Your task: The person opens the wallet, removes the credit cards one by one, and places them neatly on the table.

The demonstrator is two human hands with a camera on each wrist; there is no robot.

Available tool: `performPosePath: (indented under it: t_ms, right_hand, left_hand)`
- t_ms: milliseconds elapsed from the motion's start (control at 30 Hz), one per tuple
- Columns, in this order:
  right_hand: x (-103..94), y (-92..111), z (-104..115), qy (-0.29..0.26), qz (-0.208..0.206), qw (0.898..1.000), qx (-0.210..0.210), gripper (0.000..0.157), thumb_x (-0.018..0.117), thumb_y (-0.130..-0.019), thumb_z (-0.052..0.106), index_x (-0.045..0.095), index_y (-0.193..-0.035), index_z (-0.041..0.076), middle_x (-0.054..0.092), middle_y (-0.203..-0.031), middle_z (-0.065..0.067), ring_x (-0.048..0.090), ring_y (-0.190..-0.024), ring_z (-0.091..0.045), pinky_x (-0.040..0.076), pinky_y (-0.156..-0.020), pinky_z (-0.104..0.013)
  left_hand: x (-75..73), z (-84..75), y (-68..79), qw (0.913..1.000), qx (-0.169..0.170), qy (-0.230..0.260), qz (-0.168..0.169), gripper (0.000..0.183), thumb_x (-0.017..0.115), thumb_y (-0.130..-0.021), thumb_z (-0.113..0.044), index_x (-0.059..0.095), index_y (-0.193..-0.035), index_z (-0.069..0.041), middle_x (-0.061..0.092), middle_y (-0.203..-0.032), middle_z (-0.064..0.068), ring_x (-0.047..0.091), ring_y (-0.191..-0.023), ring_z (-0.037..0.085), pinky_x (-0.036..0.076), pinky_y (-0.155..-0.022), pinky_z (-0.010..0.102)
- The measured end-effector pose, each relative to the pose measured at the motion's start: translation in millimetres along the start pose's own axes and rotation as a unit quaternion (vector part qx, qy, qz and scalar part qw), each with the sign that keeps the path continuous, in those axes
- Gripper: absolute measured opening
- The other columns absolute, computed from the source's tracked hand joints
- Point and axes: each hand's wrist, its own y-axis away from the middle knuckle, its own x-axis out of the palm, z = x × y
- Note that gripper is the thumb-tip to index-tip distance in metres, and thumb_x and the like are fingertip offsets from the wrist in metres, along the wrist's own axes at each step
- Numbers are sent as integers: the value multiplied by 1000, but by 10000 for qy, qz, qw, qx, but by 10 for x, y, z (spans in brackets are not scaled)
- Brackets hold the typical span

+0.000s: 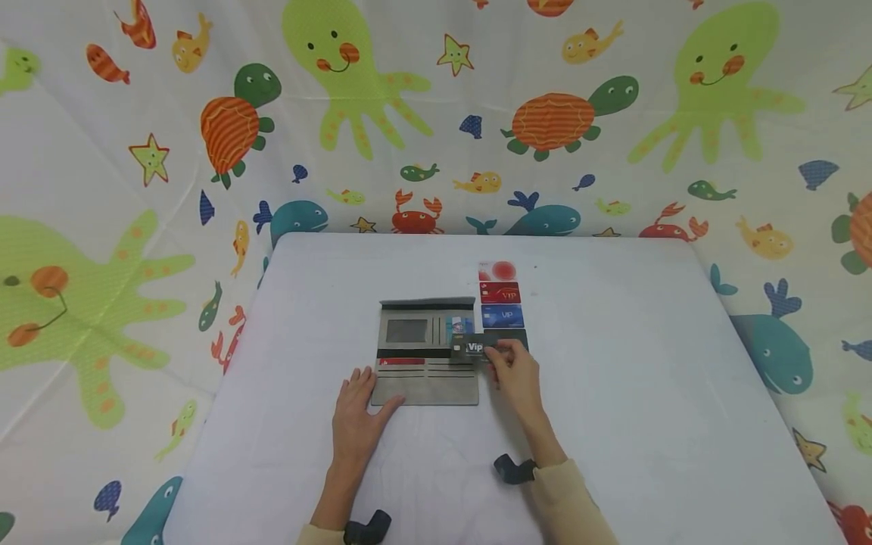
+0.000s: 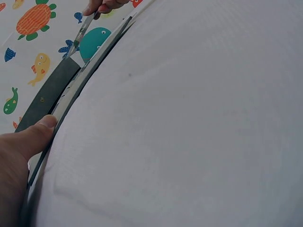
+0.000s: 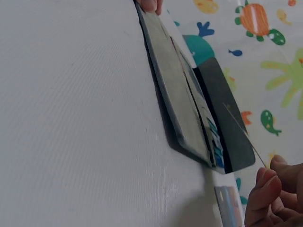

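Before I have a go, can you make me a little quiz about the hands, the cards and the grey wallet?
1. Which hand is holding the dark Vip card?
2. True or false: the wallet is folded closed.
3. Fill in the colour: in the head view, the card just below the red VIP card is ___.

Key:
1. The right hand.
2. False; it lies spread open.
3. Blue; it is the blue card.

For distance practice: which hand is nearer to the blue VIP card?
Right. The right hand pinches a dark card just below the blue VIP card in the head view; the left hand rests farther away at the lower-left corner of the wallet.
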Motion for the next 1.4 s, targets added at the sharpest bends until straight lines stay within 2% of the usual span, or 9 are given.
performPosePath:
  t_ms: [233,567,733,967,1100,1400]
  right_hand:
    - [-235,92,-150,81,-281,9992,274,40,71,-94,28,61,-123,2,72,-80,-12,60,-57,-13,52,-50,-18]
    - [-373,201,-300,373,-511,9974,358,38,73,-93,26,62,-117,-1,73,-77,-13,61,-54,-13,51,-48,-18]
    - [-392,236,-329,779,-576,9943,453,37,71,-94,26,62,-117,-1,71,-74,-10,59,-53,-12,46,-47,-18]
    - [-365,229,-360,1662,-823,9816,463,32,71,-93,29,67,-107,0,68,-76,-9,56,-64,-16,41,-55,-20]
    - [-346,209,-354,1839,-829,9783,478,31,70,-93,29,66,-102,-1,66,-75,-10,56,-64,-19,41,-55,-23]
    - [-317,166,-298,2110,-749,9730,568,29,71,-93,25,63,-101,-3,63,-73,-10,56,-61,-19,41,-51,-23]
  left_hand:
    - [4,6,-4,10000,1,-19,3,76,83,-80,-45,59,-139,-5,56,-146,12,44,-145,30,30,-123,52]
    - [20,15,-3,10000,35,-15,-88,75,84,-79,-44,60,-137,-4,57,-145,13,45,-144,30,32,-122,50]
    - [35,29,6,10000,47,-27,-81,74,84,-79,-44,60,-137,-5,57,-145,12,46,-144,30,32,-123,51]
    - [33,35,12,10000,-32,-25,-8,75,83,-80,-44,59,-139,-6,56,-147,11,44,-146,28,30,-124,50]
    - [24,30,7,10000,-71,13,-3,75,83,-80,-44,59,-139,-6,56,-147,11,44,-146,29,30,-123,51]
    - [14,5,-3,9999,-107,43,40,75,83,-80,-45,58,-140,-6,56,-147,11,43,-146,28,30,-124,51]
